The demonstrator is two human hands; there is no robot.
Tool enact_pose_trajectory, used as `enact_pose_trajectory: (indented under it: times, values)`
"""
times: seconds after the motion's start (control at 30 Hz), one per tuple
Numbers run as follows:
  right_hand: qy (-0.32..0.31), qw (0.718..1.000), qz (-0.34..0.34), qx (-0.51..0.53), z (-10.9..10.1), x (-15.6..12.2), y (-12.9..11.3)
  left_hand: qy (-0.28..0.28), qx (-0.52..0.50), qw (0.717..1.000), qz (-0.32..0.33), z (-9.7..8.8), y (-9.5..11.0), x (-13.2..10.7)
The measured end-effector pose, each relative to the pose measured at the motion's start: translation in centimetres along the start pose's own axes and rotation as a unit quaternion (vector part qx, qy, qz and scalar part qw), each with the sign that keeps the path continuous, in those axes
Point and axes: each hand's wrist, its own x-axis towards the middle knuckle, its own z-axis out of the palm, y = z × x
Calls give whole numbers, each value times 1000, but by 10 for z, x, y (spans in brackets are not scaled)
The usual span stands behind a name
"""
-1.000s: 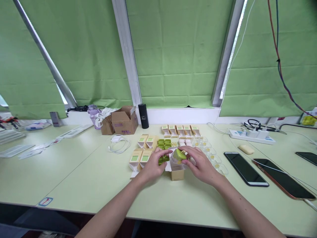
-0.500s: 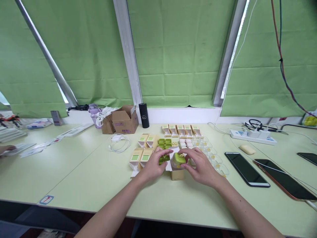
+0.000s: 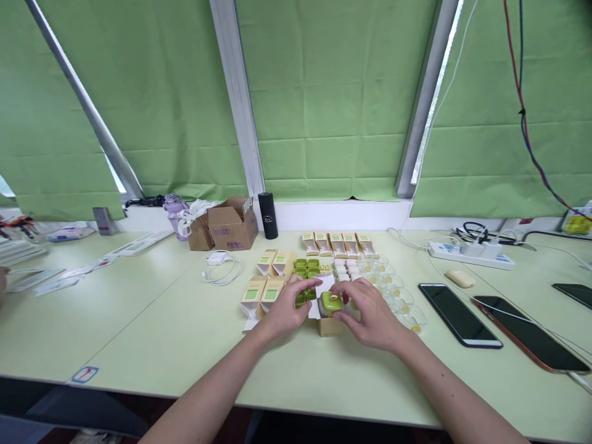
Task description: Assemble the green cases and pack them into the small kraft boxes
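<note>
My right hand point(image 3: 367, 311) pinches a small green square case point(image 3: 332, 301) and holds it at the open top of a tan carton point(image 3: 331, 325) standing on the pale green table point(image 3: 139, 320). My left hand point(image 3: 289, 306) is closed on the carton's white flap point(image 3: 320, 290) on the left side. Just behind my hands lie more green cases point(image 3: 307, 267), white pieces point(image 3: 346, 266) and clear plastic trays with yellow dots point(image 3: 401, 301). Folded tan cartons with green labels point(image 3: 261, 291) lie left of my left hand.
A row of open cartons point(image 3: 338, 244) stands further back, with a black cylinder point(image 3: 267, 216) and brown cardboard boxes point(image 3: 229, 227). Two phones point(image 3: 459, 316) and a power strip point(image 3: 469, 253) lie right. A white cable point(image 3: 224, 269) lies left. Another person's hand point(image 3: 2, 280) shows at the far left edge.
The green case was tilted above the carton; now it sits level and lower, at the carton's mouth. My right hand came down with it. My left hand stayed on the flap.
</note>
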Motion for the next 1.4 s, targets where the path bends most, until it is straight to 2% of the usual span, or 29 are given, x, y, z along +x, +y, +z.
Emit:
enact_pose_trajectory:
  times: [0.47, 0.77, 1.07, 1.4]
  values:
    - [-15, 999, -32, -32, 2, 2, -12, 9, 2, 1000, 9, 1, 0, 0]
    - [17, 999, -33, -40, 10, 4, -9, 5, 9, 1000, 7, 2, 0, 1]
    - [38, 999, 4, -17, 17, 2, -2, 2, 6, 1000, 13, 1, 0, 1]
    - [26, 996, 66, 49, 18, 6, -2, 4, 0, 1000, 19, 2, -4, 2]
